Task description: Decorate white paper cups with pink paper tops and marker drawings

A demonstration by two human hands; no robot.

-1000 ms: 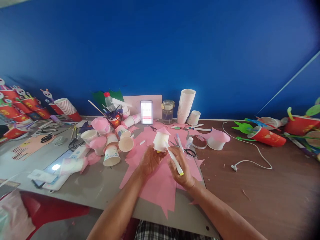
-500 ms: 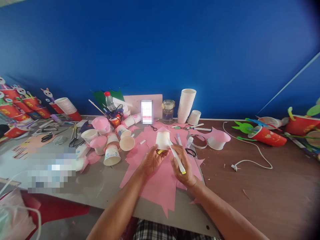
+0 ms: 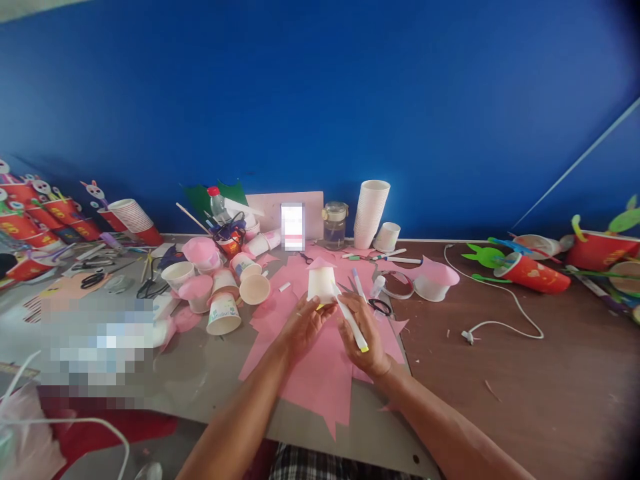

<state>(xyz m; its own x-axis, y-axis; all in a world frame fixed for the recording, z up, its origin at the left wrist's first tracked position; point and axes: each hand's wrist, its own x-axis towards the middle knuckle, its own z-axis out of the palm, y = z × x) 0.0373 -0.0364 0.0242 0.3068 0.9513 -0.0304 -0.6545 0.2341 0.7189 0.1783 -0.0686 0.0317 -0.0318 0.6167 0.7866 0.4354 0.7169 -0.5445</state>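
Observation:
My left hand (image 3: pixel 306 327) holds a white paper cup (image 3: pixel 321 285) upside down by its lower edge, above the pink paper. A pink paper cone (image 3: pixel 323 263) sits on top of the cup. A bit of yellow shows under the cup by my left fingers; I cannot make out what it is. My right hand (image 3: pixel 367 337) is closed around a white marker (image 3: pixel 352 323) with a yellow end, its tip side pointing up at the cup's right side. Whether the tip touches the cup is unclear. Pink paper sheets (image 3: pixel 320 380) lie beneath both hands.
Several paper cups (image 3: pixel 223 315), some with pink tops, lie to the left. Scissors (image 3: pixel 381 307) and a pink-topped cup (image 3: pixel 435 287) lie to the right. Behind stand a jar (image 3: pixel 335 225) and a tall cup stack (image 3: pixel 371 215). A white cable (image 3: pixel 520 300) crosses the brown table.
The cup in my left hand has shifted slightly left and tilted a little. My right hand with the marker has moved slightly left too. The whole view has shifted a little.

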